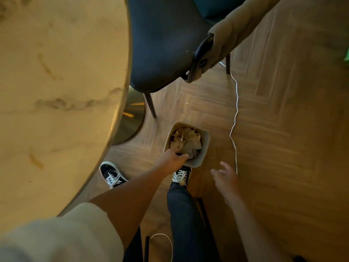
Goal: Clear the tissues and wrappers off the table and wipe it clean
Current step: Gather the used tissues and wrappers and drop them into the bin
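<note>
- A home dining area, or possibly a café.
- A round marble-topped table [56, 91] on a brass pedestal base [130, 118] fills nine o'clock.
- An upholstered dark chair [162, 44] stands at twelve.
- Herringbone wood floor [283, 129] spreads toward three.
- A small waste bin [204, 146] sits at centre.

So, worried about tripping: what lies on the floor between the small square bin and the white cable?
Head view: only bare wooden herringbone floor between the beige bin and thin white cable.
</note>
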{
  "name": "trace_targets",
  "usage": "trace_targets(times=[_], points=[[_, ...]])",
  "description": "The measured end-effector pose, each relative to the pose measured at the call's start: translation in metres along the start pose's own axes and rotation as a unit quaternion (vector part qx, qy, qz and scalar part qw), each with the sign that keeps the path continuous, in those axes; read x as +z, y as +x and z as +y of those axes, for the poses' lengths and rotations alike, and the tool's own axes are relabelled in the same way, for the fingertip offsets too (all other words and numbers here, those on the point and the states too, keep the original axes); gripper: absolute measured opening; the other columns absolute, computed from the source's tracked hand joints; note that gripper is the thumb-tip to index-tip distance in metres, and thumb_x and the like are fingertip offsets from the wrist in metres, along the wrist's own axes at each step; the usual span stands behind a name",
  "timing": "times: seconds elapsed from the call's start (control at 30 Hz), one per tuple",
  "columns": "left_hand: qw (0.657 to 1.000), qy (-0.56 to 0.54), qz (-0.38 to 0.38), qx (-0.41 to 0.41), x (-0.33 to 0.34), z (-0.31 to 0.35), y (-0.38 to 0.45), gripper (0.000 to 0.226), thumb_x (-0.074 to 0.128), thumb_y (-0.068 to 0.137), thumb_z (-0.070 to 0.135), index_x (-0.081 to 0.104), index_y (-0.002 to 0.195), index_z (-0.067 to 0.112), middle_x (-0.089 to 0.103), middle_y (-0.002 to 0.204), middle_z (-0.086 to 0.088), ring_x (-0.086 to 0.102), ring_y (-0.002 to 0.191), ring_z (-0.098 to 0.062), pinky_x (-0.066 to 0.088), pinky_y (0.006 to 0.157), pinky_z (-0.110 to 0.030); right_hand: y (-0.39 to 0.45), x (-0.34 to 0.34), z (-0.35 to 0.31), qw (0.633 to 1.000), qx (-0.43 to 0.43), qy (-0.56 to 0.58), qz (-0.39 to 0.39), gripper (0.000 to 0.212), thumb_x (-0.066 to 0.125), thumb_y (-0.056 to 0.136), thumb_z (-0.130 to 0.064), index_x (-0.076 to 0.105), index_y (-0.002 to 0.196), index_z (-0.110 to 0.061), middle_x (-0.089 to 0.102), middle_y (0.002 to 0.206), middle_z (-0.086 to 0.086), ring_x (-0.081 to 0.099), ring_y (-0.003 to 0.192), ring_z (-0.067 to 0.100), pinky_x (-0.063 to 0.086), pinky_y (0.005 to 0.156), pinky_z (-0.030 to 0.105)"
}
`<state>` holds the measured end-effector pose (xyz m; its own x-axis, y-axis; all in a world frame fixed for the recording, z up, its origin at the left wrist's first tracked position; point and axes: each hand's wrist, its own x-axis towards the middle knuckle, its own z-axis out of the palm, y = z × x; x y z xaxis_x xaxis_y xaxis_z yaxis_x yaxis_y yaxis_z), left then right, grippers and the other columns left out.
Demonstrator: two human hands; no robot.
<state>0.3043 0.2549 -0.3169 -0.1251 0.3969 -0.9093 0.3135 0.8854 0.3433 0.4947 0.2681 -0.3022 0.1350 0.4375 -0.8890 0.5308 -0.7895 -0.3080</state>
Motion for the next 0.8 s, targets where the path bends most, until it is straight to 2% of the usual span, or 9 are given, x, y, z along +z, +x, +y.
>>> trace_targets(times=[0.07, 0.17, 0.27, 0.37, 0.43, 0.57, 0.7, 0.8], points=[[1.0, -0.009, 0.008, -0.009, -0.003, -0.002, -0.011, 0.051, 0.059, 0.089, 0.043, 0.053, 0.133, 0.018, 0.061, 0.121, -0.004, 0.06, 0.106, -0.018, 0.051, 0.094, -0.034, -0.008, -0.002, -0.003, 1.0, -0.003, 0.005, -0.004, 0.054, 0.056, 0.095, -0.02, 0.036, 0.145, -0.023, 0.053, 0.132, 0.008, 0.059, 0.092, 0.012, 0.05, 0.072, 0.028], [1.0, -0.025, 0.003, 0.018, -0.014, -0.001, -0.039, 0.036, 0.058, 0.092, 0.033, 0.058, 0.124, 0.017, 0.064, 0.109, -0.005, 0.062, 0.097, -0.017, 0.054, 0.087, -0.032, -0.028, 0.002, -0.019, 0.999, -0.023, 0.003, -0.028, 0.047, 0.056, 0.096, -0.021, 0.042, 0.141, -0.021, 0.058, 0.104, -0.003, 0.059, 0.096, 0.017, 0.05, 0.084, 0.035], [0.997, -0.057, 0.002, 0.059, -0.031, 0.001, -0.075, 0.03, 0.057, 0.094, 0.027, 0.06, 0.122, 0.017, 0.063, 0.099, 0.002, 0.061, 0.087, -0.009, 0.05, 0.072, -0.021, -0.054, 0.013, -0.042, 0.996, -0.067, -0.006, -0.051, 0.039, 0.055, 0.096, -0.023, 0.049, 0.135, -0.02, 0.058, 0.109, -0.001, 0.058, 0.098, 0.014, 0.05, 0.087, 0.034], [0.994, -0.061, 0.008, 0.093, -0.052, -0.003, -0.117, 0.03, 0.059, 0.092, 0.031, 0.062, 0.121, 0.022, 0.064, 0.109, 0.001, 0.061, 0.095, -0.01, 0.051, 0.082, -0.024, -0.09, 0.026, -0.065, 0.99, -0.126, -0.005, -0.066, 0.033, 0.057, 0.095, -0.024, 0.055, 0.127, -0.018, 0.062, 0.107, 0.0, 0.061, 0.092, 0.012, 0.048, 0.071, 0.026], [0.99, -0.07, 0.011, 0.123, -0.068, -0.006, -0.148, 0.03, 0.059, 0.092, 0.031, 0.062, 0.12, 0.022, 0.064, 0.111, 0.002, 0.06, 0.098, -0.007, 0.05, 0.086, -0.025, -0.117, 0.034, -0.08, 0.984, -0.161, -0.009, -0.074, 0.028, 0.058, 0.094, -0.025, 0.058, 0.121, -0.02, 0.063, 0.105, -0.001, 0.062, 0.092, 0.012, 0.048, 0.071, 0.025], [0.976, -0.103, 0.042, 0.187, -0.101, -0.011, -0.205, 0.021, 0.059, 0.093, 0.026, 0.063, 0.114, 0.025, 0.063, 0.096, 0.008, 0.057, 0.085, -0.002, 0.042, 0.071, -0.016, -0.174, 0.041, -0.111, 0.975, -0.214, -0.014, -0.06, 0.021, 0.058, 0.094, -0.022, 0.06, 0.115, -0.021, 0.064, 0.095, -0.007, 0.06, 0.089, 0.008, 0.05, 0.077, 0.026], [0.961, -0.142, 0.066, 0.227, -0.144, -0.032, -0.246, 0.014, 0.062, 0.092, 0.021, 0.064, 0.099, 0.033, 0.063, 0.083, 0.012, 0.058, 0.069, 0.004, 0.042, 0.065, -0.014, -0.224, 0.061, -0.141, 0.963, -0.263, -0.045, -0.041, 0.02, 0.057, 0.094, -0.021, 0.061, 0.114, -0.02, 0.062, 0.094, -0.006, 0.058, 0.086, 0.008, 0.051, 0.077, 0.028], [0.949, -0.174, 0.109, 0.241, -0.177, -0.058, -0.274, 0.013, 0.062, 0.091, 0.021, 0.067, 0.101, 0.029, 0.065, 0.084, 0.011, 0.058, 0.072, 0.003, 0.042, 0.067, -0.015, -0.258, 0.092, -0.165, 0.945, -0.315, -0.063, -0.058, 0.016, 0.057, 0.094, -0.022, 0.061, 0.109, -0.023, 0.063, 0.097, -0.002, 0.06, 0.087, 0.012, 0.05, 0.075, 0.028]])
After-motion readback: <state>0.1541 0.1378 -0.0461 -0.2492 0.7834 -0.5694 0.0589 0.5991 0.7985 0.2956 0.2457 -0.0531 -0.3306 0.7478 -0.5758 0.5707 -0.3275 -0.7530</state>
